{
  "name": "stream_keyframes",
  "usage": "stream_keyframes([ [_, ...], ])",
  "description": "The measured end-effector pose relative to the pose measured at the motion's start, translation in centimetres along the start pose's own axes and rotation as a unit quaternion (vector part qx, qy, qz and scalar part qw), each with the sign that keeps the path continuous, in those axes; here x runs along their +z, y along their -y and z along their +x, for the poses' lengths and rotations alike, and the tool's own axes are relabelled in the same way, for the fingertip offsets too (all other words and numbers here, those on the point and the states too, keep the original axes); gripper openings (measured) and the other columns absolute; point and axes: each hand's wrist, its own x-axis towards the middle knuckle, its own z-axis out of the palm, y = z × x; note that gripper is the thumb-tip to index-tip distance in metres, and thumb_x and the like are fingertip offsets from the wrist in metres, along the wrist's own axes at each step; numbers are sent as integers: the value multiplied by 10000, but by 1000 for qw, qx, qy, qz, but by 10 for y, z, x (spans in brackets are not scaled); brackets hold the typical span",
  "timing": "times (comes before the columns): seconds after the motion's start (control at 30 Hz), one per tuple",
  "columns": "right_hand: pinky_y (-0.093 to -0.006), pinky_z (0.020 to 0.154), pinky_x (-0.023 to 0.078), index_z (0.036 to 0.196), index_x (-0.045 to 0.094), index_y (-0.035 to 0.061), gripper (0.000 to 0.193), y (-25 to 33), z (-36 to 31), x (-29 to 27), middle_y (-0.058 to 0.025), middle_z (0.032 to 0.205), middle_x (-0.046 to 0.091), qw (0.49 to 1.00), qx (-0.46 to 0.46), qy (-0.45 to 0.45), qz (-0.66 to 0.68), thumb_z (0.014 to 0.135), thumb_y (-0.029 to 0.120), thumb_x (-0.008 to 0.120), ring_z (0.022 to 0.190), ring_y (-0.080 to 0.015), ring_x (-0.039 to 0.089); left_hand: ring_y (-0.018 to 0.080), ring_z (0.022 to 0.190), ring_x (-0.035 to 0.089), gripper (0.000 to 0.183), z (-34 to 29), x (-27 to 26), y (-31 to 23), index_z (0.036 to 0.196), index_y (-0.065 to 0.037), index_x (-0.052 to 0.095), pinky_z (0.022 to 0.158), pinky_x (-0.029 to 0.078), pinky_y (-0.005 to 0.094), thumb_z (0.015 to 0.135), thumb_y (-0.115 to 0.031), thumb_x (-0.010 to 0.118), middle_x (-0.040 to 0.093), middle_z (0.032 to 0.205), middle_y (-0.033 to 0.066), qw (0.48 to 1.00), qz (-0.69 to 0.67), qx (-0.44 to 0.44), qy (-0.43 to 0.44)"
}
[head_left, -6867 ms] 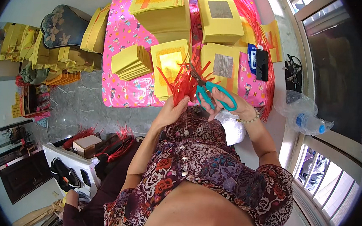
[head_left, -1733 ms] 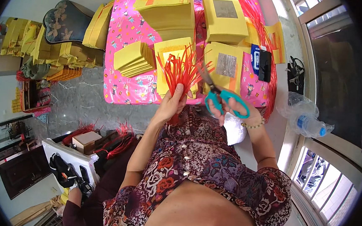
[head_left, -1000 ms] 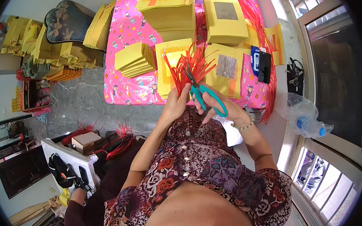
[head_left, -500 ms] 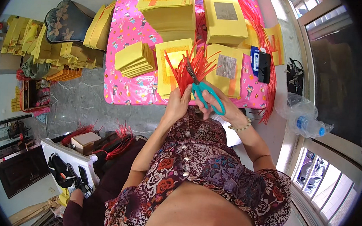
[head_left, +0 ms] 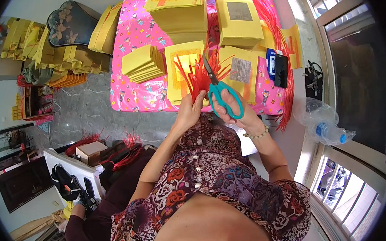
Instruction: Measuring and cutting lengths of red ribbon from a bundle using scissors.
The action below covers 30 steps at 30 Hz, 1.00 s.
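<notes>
A bunch of thin red strips [head_left: 197,79] fans upward out of my left hand [head_left: 189,109], whose fingers are pinched round its lower end. In my right hand [head_left: 246,115] I hold teal-handled scissors [head_left: 226,88], with the fingers through the loops. Their dark blades point up and left, over the right side of the red bunch. Whether the blades touch any strip I cannot tell. Behind the bunch lie stacks of yellow paper, one with an orange-gold square [head_left: 179,59] and one with a silver square [head_left: 241,70].
A pink patterned cloth [head_left: 134,96] covers the table, with taller yellow paper stacks [head_left: 179,23] at the back. A black phone [head_left: 281,71] and long red strips [head_left: 288,105] lie by its right edge. Another person's dark sleeve [head_left: 80,231] shows at lower left, near a white box [head_left: 88,176].
The scissors have shifted slightly right and turned, their blades now more closed and tilted further left. My left hand still pinches the red strips in about the same place.
</notes>
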Motion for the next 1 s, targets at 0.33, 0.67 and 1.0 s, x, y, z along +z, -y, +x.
stream_keyframes([
  [0.33,-175,397,370,981,443,63,499,0,-9,-13,6,665,455,995,-51,88,14,904,553,388,524,-47,452,128,493,375,346,8,-4,3,802,8,566,469,309,310,946,-290,466,384,527,38,1000,-11,5,-13],
  [0.67,-182,448,448,938,448,95,356,-10,-14,2,29,669,462,988,59,17,-142,893,442,513,548,-36,478,96,546,390,299,9,4,5,867,13,577,483,319,280,954,-242,447,416,581,3,994,59,58,-76],
  [1.0,-176,358,361,838,427,109,342,-17,-8,10,35,604,447,996,20,-23,-84,878,424,556,433,-36,432,120,617,488,259,8,5,5,929,20,588,558,402,285,948,-200,453,537,665,52,993,65,49,-85],
])
